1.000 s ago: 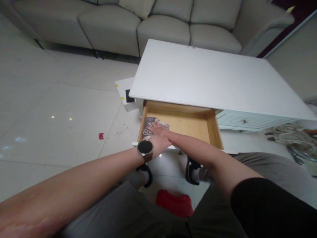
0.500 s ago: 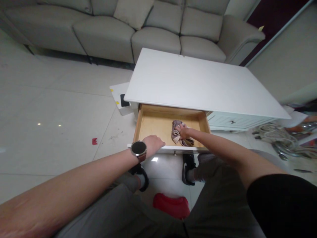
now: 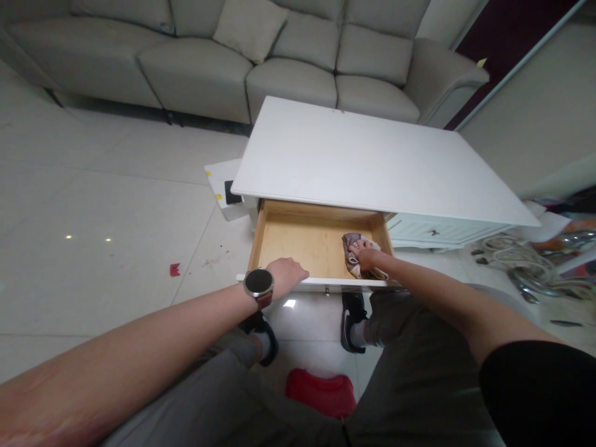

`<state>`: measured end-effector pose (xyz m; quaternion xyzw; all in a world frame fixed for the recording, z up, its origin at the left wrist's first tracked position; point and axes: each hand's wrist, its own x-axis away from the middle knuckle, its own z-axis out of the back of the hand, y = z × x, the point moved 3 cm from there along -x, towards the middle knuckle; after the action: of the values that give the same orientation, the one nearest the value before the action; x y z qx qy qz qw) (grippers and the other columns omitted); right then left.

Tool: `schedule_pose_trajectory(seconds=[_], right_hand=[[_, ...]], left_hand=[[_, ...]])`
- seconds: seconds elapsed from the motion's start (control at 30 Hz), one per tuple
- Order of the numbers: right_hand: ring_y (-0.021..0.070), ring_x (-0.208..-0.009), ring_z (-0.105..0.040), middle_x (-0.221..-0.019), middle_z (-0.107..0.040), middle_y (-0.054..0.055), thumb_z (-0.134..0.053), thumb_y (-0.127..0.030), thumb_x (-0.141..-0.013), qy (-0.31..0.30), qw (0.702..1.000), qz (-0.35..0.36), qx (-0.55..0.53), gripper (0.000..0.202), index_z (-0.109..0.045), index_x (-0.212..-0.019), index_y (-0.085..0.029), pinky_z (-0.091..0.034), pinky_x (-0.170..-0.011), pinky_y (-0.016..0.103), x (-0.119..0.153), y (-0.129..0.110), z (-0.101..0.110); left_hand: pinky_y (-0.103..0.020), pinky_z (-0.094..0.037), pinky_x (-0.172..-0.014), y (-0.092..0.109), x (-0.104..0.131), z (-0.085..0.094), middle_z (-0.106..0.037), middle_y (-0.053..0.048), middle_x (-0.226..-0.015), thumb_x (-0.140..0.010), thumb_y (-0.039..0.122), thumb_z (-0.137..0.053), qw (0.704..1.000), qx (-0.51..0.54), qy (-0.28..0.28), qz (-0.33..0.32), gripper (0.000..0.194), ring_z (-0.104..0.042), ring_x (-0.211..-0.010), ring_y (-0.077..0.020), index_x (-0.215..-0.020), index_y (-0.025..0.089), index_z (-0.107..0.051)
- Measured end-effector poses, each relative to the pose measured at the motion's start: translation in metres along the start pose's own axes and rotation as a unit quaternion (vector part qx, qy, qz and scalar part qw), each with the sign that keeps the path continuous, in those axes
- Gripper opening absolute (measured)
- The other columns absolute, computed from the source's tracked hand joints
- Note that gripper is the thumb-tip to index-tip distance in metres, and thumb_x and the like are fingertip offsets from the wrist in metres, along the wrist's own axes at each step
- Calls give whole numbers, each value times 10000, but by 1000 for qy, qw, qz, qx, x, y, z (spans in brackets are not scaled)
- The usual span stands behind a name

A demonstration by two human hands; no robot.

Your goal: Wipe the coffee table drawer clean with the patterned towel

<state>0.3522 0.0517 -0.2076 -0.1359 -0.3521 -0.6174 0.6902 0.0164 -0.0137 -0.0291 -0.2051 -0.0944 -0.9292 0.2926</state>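
Pale wood lines the one open drawer [image 3: 302,242] I see in the head view, beneath the top of a white counter [image 3: 372,161]. One patterned cloth [image 3: 350,253] lies bunched inside it, toward the person's right end and close to the front panel; the drawer floor shows bare to the left of it. Beside this drawer, a second drawer front [image 3: 410,228] sits flush, with one dark knob.

Two hands are at work. The right hand [image 3: 369,257] reaches down over the front into the drawer, forearm slanting in from the right, its fingers bent and clasped on the cloth. The left hand [image 3: 287,273] rests palm down over the drawer's front edge, fingers curled; their tips are hidden, so I cannot tell how firm that grip is. One round watch [image 3: 259,282] sits on the left wrist.

Around us I count one sofa [image 3: 200,68] with one loose cushion [image 3: 251,28], one white box [image 3: 218,180] with two yellow marks and a black item [image 3: 231,192] on it, one red scrap [image 3: 174,269] on the floor, and two dark shoes [image 3: 351,323] below the drawer.
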Motion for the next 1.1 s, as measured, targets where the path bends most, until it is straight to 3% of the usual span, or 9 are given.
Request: schedule_pose_trajectory(seconds=[0.1,0.27,0.57,0.9,1.1], right_hand=[[533,-1529,-103,-1712,-43,227,-829,-279,-584,-25,1000,4,8,1245,-192,-1652,-230,-256,-1170,667,9,-2,4],[538,-1530,-75,-1716,-24,217,-806,-308,-620,-32,999,3,5,1214,-177,-1656,-228,-245,-1167,682,13,-4,7],[526,-1538,-41,-1727,-12,176,-821,-317,-578,-28,999,-4,-27,1242,-194,-1650,-278,-238,-1158,712,8,-3,2],[506,-1545,-59,-1723,-13,188,-818,-309,-596,-30,999,-11,-14,1231,-179,-1648,-288,-231,-1171,683,8,-4,1],[518,-1537,-89,-1715,-38,211,-821,-334,-598,-14,1000,-6,-9,1214,-203,-1642,-268,-228,-1165,689,8,-4,0]], left_hand=[[-323,-520,-728,-1,0,-1,-768,-124,-962,-968,92,-506,1000,-1,3,-3,291,-727,-960,-249,-1118,206,-728],[-336,-539,-747,-1,1,-1,-769,-127,-967,-970,93,-511,1000,-2,5,-7,295,-731,-977,-260,-1142,203,-724],[-325,-532,-735,-3,1,-2,-764,-121,-926,-961,98,-540,1000,9,19,-9,257,-730,-925,-244,-1075,211,-739],[-286,-506,-708,-5,2,-2,-759,-94,-881,-927,77,-568,999,6,42,-7,234,-711,-845,-196,-1022,215,-732],[-312,-522,-719,-5,1,-5,-754,-117,-881,-943,99,-562,999,18,38,-9,210,-714,-855,-225,-1001,205,-733]])
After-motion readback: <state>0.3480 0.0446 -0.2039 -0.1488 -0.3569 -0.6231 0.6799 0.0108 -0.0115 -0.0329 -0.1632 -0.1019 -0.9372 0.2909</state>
